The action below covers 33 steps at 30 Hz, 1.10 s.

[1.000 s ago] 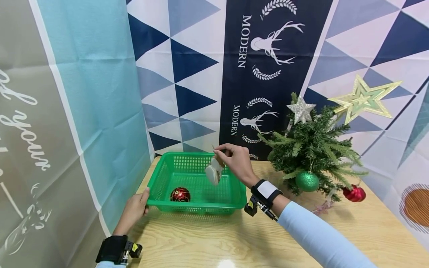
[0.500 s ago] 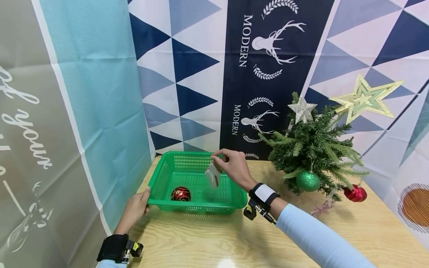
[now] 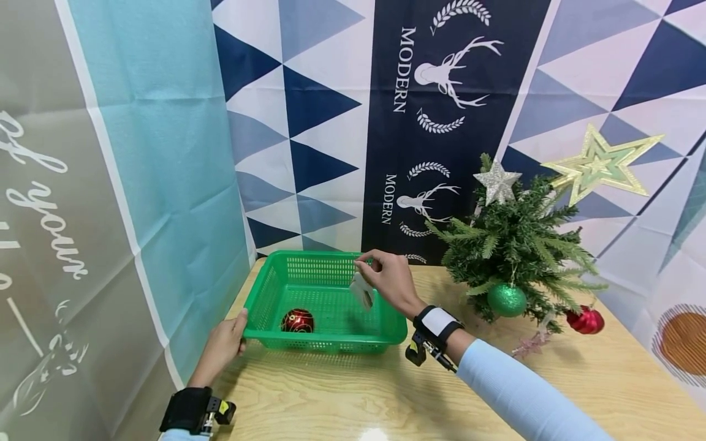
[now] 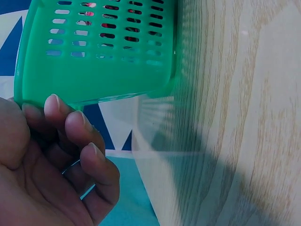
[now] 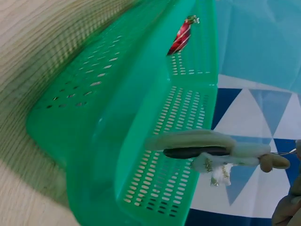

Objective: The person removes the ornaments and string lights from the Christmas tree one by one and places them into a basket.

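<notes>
The white ornament (image 3: 361, 291) is suspended over the right half of the green basket (image 3: 331, 339), inside its rim line; clearance to the basket floor cannot be determined. The right hand (image 3: 393, 280) pinches the ornament's thin hanging loop between thumb and fingers, above the right part of the basket. The left hand (image 3: 223, 340) grips the basket rim at its near left corner. The red ball (image 3: 298, 320) rests inside the basket against the near wall, left of centre; perforated basket floor separates it from the ornament. The basket's far edge lies near the patterned cloth (image 3: 325, 153). The wooden tabletop (image 3: 331, 398) extends in front of the basket and continues to its right, giving lateral room before the decorated tree (image 3: 513, 245).
</notes>
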Available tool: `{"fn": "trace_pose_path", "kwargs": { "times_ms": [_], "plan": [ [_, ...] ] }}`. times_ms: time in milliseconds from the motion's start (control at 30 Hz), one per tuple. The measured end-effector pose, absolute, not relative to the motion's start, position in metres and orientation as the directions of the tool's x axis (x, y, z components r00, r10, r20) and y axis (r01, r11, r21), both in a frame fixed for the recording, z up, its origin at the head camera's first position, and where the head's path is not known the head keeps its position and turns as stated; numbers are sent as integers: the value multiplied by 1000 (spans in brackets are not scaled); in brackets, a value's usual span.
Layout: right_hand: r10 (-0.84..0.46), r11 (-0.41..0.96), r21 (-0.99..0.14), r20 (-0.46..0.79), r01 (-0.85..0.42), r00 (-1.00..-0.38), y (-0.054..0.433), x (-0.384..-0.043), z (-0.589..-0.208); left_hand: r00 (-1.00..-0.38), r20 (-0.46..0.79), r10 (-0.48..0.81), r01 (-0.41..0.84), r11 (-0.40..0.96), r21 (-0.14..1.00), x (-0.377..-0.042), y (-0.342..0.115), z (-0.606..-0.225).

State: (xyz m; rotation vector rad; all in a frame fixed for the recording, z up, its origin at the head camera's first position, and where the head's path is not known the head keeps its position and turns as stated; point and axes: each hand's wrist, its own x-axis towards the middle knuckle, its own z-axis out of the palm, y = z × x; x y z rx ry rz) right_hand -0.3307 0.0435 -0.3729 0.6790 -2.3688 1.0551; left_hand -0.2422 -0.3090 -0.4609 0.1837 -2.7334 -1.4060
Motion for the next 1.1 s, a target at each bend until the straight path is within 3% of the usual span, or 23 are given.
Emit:
{"fn": "trace_pose_path", "kwargs": {
  "times_ms": [433,700,1100],
  "plan": [
    [-211,649,-541,547,-535,-810,58,-341,-381,-991,8,-136,-73,582,810,-242,-310,-462],
    [-259,657,-600,390,-457,-884,55,-339,-389,-992,11,-125,-65,589,806,-243,-310,-462],
    [-435,644,-552,304,-529,-847,24,-325,-409,-993,15,-115,-57,596,801,-242,-309,-462]
  ]
}}
